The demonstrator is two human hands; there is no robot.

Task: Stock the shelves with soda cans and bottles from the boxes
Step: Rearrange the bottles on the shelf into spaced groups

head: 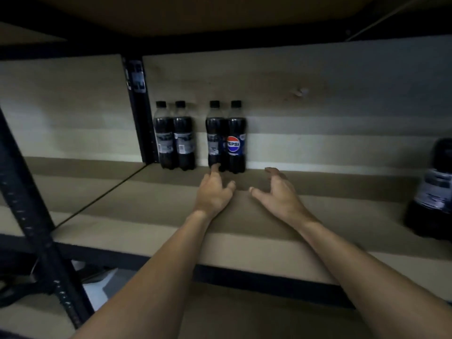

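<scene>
Several dark cola bottles with black caps stand upright at the back of the shelf board (146, 206). Two form a left pair (174, 140). To their right stand a third bottle (214, 138) and a bottle showing a Pepsi logo (236, 140), side by side. My left hand (213, 192) reaches in with fingers extended, and one fingertip touches the base of the third bottle. My right hand (278, 192) hovers just right of it, fingers spread and relaxed, holding nothing, a short way in front of the Pepsi bottle.
A larger dark bottle (433, 192) stands at the right edge of the shelf, blurred. A black metal upright (139, 111) divides the back wall, and another black post (31, 209) slants at the left front. The shelf above is close overhead.
</scene>
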